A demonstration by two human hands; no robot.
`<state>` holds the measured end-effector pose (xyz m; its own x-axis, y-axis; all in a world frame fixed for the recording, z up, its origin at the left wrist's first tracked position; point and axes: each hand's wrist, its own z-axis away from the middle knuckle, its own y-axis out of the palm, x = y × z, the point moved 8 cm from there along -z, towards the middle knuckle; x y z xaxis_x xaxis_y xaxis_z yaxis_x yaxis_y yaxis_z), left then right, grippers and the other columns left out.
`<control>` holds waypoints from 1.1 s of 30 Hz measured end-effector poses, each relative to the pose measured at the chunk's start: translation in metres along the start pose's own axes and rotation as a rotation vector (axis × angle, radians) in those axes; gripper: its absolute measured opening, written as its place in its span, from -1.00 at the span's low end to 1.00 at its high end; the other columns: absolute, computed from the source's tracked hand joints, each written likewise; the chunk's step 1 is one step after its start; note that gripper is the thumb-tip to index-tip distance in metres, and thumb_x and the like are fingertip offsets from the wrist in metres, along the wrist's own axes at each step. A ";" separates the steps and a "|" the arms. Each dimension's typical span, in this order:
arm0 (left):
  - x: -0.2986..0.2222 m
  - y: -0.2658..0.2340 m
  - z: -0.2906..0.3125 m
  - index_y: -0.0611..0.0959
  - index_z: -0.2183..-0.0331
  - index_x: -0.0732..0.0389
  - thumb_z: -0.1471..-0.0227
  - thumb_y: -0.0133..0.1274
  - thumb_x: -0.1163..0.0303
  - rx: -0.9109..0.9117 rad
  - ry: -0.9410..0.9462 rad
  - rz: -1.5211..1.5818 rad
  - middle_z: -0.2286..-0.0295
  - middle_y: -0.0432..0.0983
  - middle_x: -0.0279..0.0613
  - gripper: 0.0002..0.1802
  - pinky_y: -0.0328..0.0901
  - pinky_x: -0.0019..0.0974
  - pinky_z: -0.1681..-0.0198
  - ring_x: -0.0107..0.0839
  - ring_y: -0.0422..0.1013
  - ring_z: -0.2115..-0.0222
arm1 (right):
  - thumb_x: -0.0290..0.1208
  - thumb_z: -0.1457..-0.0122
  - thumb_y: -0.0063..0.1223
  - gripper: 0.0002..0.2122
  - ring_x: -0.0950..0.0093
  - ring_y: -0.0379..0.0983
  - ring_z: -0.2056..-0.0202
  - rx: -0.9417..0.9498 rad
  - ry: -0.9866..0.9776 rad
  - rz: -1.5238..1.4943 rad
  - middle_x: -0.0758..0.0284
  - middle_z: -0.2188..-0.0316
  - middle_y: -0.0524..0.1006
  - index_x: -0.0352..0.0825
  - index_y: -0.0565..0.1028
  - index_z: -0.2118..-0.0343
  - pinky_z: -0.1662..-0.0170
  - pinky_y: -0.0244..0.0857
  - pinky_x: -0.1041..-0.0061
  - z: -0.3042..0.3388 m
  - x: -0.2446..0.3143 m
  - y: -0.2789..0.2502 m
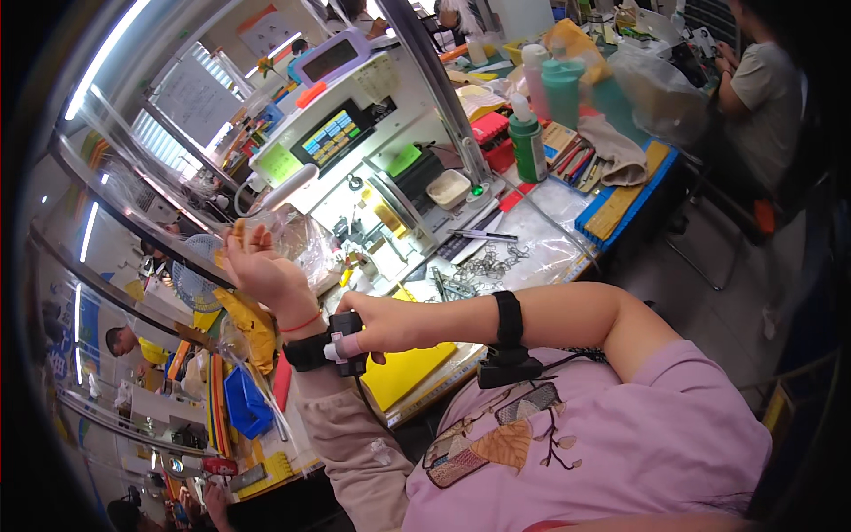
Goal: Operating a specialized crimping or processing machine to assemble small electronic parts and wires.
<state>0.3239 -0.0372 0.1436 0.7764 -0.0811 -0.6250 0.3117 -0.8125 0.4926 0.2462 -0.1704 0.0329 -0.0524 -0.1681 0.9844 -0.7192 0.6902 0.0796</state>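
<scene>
Left hand (269, 273) raised, unclenched, fingers relaxed; right hand (381, 323) grasping black device (342, 324) strapped to left wrist (303, 330).

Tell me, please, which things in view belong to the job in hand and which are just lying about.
Apparently the job:
- black wrist device, gripped by the right hand
- black strap around the left wrist

Lying about:
- green bottle
- blue tray
- yellow sheet

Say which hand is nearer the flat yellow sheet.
Right. In this view, the right hand overlaps the edge of the yellow sheet; the left hand is farther off, up and to the left.
</scene>
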 end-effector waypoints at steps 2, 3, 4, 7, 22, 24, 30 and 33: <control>0.041 -0.021 -0.011 0.43 0.15 0.18 -0.18 -0.17 0.29 -0.054 -0.348 0.371 0.34 0.43 -0.23 -0.76 0.23 -0.37 0.29 -0.40 0.38 0.37 | -0.15 0.00 0.27 -0.47 0.50 0.43 0.51 -0.040 0.025 0.143 0.20 0.42 0.46 -0.40 0.23 0.16 0.47 0.32 0.52 0.004 0.007 0.006; 0.050 -0.023 -0.010 0.41 0.14 0.20 -0.18 -0.21 0.18 -0.078 -0.444 0.420 0.33 0.42 -0.20 -0.67 0.23 -0.28 0.27 -0.35 0.34 0.36 | -0.15 0.01 0.28 -0.46 0.49 0.44 0.48 -0.087 -0.079 0.223 0.20 0.42 0.47 -0.40 0.23 0.16 0.44 0.33 0.51 0.001 0.004 0.005; 0.042 -0.023 -0.006 0.41 0.14 0.20 -0.18 -0.21 0.18 -0.081 -0.422 0.415 0.33 0.42 -0.20 -0.67 0.23 -0.28 0.27 -0.35 0.34 0.36 | -0.15 0.01 0.28 -0.45 0.47 0.45 0.46 -0.132 -0.185 0.299 0.20 0.42 0.47 -0.40 0.23 0.16 0.41 0.33 0.50 0.002 0.009 0.009; 0.049 -0.024 0.013 0.39 0.14 0.25 -0.18 -0.25 0.09 -0.144 -0.522 0.478 0.28 0.38 -0.10 -0.59 0.23 -0.28 0.29 -0.33 0.29 0.35 | -0.12 0.00 0.28 -0.44 0.45 0.46 0.43 -0.091 -0.119 0.278 0.20 0.42 0.47 -0.40 0.22 0.16 0.39 0.34 0.49 0.010 0.005 0.014; 0.024 -0.023 0.014 0.42 0.21 0.19 -0.19 -0.21 0.21 -0.137 -0.251 0.367 0.30 0.45 -0.17 -0.73 0.25 -0.39 0.35 -0.37 0.34 0.42 | 0.05 -0.17 0.05 -0.48 0.54 0.42 0.59 -0.008 0.096 0.002 0.27 0.48 0.47 -0.35 0.21 0.15 0.54 0.32 0.57 0.003 -0.003 0.017; 0.035 -0.025 0.012 0.42 0.21 0.19 -0.19 -0.20 0.22 -0.142 -0.308 0.382 0.30 0.45 -0.17 -0.73 0.25 -0.39 0.36 -0.37 0.34 0.42 | 0.08 -0.22 -0.06 -0.50 0.52 0.44 0.60 0.012 0.079 -0.073 0.25 0.47 0.48 -0.35 0.22 0.16 0.56 0.32 0.58 0.003 -0.001 0.016; 0.051 -0.037 0.011 0.41 0.21 0.19 -0.18 -0.19 0.23 -0.186 -0.434 0.438 0.30 0.45 -0.15 -0.75 0.25 -0.38 0.38 -0.37 0.34 0.42 | 0.09 -0.31 -0.41 -0.52 0.40 0.52 0.49 0.118 0.175 -0.193 0.18 0.37 0.52 -0.33 0.23 0.13 0.51 0.35 0.51 0.006 0.001 0.020; 0.041 -0.032 0.013 0.42 0.21 0.19 -0.19 -0.19 0.24 -0.141 -0.393 0.442 0.32 0.45 -0.14 -0.75 0.25 -0.38 0.38 -0.37 0.35 0.44 | 0.05 -0.32 -0.49 -0.53 0.36 0.52 0.46 0.109 0.181 -0.157 0.15 0.35 0.52 -0.33 0.24 0.12 0.45 0.37 0.47 0.008 -0.004 0.019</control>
<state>0.3384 -0.0218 0.0942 0.5964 -0.6223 -0.5069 0.0962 -0.5715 0.8149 0.2273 -0.1619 0.0295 0.1839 -0.1318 0.9741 -0.7795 0.5841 0.2262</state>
